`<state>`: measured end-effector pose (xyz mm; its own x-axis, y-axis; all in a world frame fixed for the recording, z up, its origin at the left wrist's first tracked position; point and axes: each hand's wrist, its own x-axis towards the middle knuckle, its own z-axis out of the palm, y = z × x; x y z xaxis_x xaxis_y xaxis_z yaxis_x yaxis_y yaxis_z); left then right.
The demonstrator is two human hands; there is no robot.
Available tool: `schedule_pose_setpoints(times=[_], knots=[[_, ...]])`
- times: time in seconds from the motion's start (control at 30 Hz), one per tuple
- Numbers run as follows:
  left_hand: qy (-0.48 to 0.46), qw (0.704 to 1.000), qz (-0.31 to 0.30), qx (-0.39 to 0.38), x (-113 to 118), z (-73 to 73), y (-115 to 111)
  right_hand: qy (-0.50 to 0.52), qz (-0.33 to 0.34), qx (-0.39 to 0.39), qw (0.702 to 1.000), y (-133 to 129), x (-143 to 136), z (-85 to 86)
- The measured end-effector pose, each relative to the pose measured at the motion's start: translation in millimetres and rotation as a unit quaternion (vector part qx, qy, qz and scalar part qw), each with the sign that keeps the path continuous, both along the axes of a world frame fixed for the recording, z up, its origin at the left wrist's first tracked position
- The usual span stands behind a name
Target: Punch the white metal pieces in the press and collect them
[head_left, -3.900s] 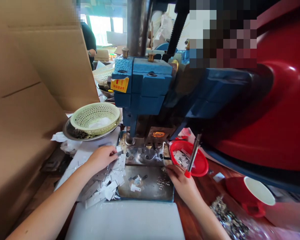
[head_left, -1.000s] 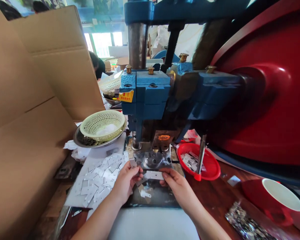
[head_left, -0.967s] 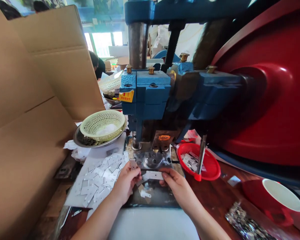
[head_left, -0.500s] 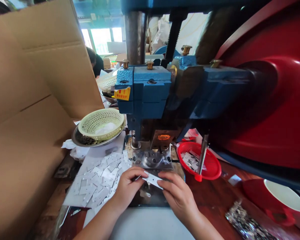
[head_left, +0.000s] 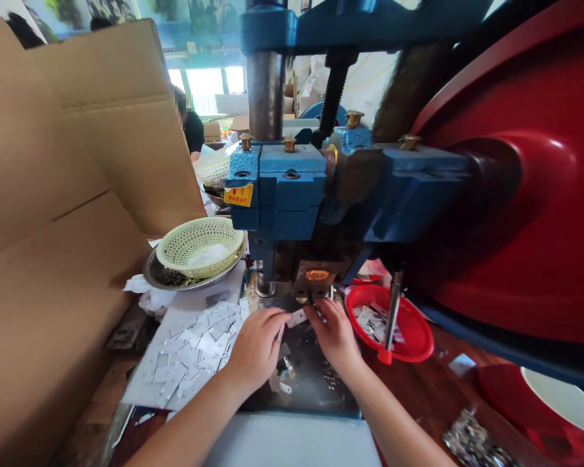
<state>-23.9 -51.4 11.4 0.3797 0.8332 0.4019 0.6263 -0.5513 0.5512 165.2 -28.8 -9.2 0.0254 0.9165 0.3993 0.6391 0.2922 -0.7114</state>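
A small flat white plate with holes [head_left: 298,317] is pinched between my two hands, close in front of the blue press's lower tooling. My left hand [head_left: 257,344] is closed on its left end; the edge of what looks like another plate [head_left: 279,333] shows under the fingers. My right hand [head_left: 335,329] is closed on the right end, its fingertips close under the press head [head_left: 316,277]. The die on the press bed is mostly hidden by my hands. Small metal bits [head_left: 285,388] lie on the dark bed below them.
Many loose white plates [head_left: 194,350] cover a sheet at left, with a pale green basket [head_left: 168,256] on a metal bowl behind. A red basket [head_left: 421,353] of plates stands right, beside an upright metal rod [head_left: 393,311]. Cardboard [head_left: 53,311] walls the left; a red wheel [head_left: 540,246] fills the right.
Both hands have moved forward with the plate, from above the bed's front to beneath the press head. The plate's right end has turned upward in view. The camera view has shifted slightly.
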Motion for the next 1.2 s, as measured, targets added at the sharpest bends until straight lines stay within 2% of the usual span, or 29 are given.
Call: schedule_pose_setpoints(times=[0.07,0.23,0.4,0.67,0.8,0.9,1.0,1.07,1.2], knots=[[0.053,0.998,-0.019,0.031,2,-1.3,4,-0.007,-0.015,0.013,1.0,8,-2,-1.4],[0.122,0.991,-0.021,0.04,7,-6.2,12,-0.026,-0.026,0.023,0.999,14,-4,-4.2],[0.13,0.991,-0.015,0.04,8,-6.2,19,-0.01,-0.018,0.01,1.0,14,-3,-4.0],[0.147,0.988,0.0,0.037,7,3.8,23,0.013,-0.004,-0.007,1.0,19,-8,-6.3],[0.124,0.991,-0.008,0.049,-2,6.1,19,0.031,-0.015,-0.003,0.999,10,1,-3.3],[0.067,0.998,0.021,0.008,-16,3.5,10,0.036,-0.042,-0.014,0.998,-10,16,-2.2],[0.035,0.994,0.073,-0.07,-29,-0.8,-2,-0.033,-0.013,-0.041,0.999,-33,30,-6.7],[0.047,0.989,0.088,-0.113,-35,-3.0,-10,-0.096,0.022,-0.058,0.993,-46,35,-11.7],[0.1,0.977,0.087,-0.168,-37,-5.7,-20,-0.173,0.042,-0.084,0.98,-59,30,-15.4]])
